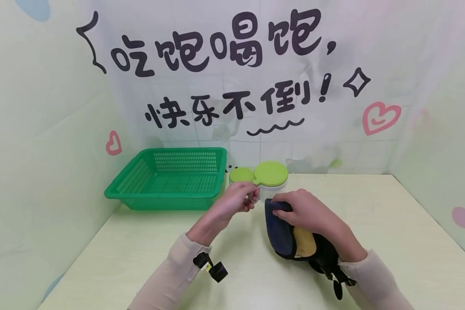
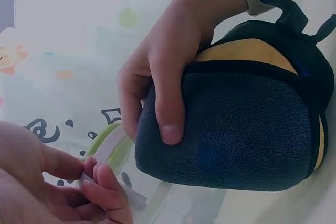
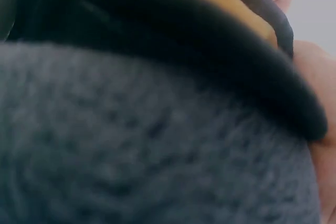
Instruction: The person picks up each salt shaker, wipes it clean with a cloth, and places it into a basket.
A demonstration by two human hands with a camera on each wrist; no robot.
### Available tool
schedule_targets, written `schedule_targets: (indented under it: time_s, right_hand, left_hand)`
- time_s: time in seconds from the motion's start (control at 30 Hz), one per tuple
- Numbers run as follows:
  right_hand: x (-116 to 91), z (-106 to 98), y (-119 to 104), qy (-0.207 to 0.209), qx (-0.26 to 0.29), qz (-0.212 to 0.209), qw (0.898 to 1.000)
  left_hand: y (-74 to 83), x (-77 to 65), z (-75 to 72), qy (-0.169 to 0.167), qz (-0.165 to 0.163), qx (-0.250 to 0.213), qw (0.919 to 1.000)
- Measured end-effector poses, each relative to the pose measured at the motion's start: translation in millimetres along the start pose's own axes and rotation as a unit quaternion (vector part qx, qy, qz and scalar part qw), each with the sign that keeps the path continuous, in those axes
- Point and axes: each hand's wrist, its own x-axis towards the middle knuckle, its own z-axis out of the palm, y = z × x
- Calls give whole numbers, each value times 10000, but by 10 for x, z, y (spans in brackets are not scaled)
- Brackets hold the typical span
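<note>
A dark blue fleece cloth (image 1: 280,228), folded into a thick wad with a yellow layer and black edging showing at its near end, is lying on the table under the right hand (image 1: 310,213), whose fingers are curling over its far end. Just beyond it a clear container is standing upright, wearing a round green lid (image 1: 270,174) with a smaller round green flap (image 1: 241,174) joined at its left. The left hand (image 1: 236,199) is pinching the container's white rim (image 2: 107,148) right beside the cloth.
</note>
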Motion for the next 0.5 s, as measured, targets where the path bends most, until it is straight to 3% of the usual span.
schedule_targets:
  time_s: [0.3,0.5]
  right_hand:
    - [-26,-43,-72,627,110,69,9979]
    - [-7,-11,-63,424,19,-83,9991]
  left_hand:
    - [-2,13,19,-58,-80,25,9999]
    - [6,12,26,32,-84,26,10000]
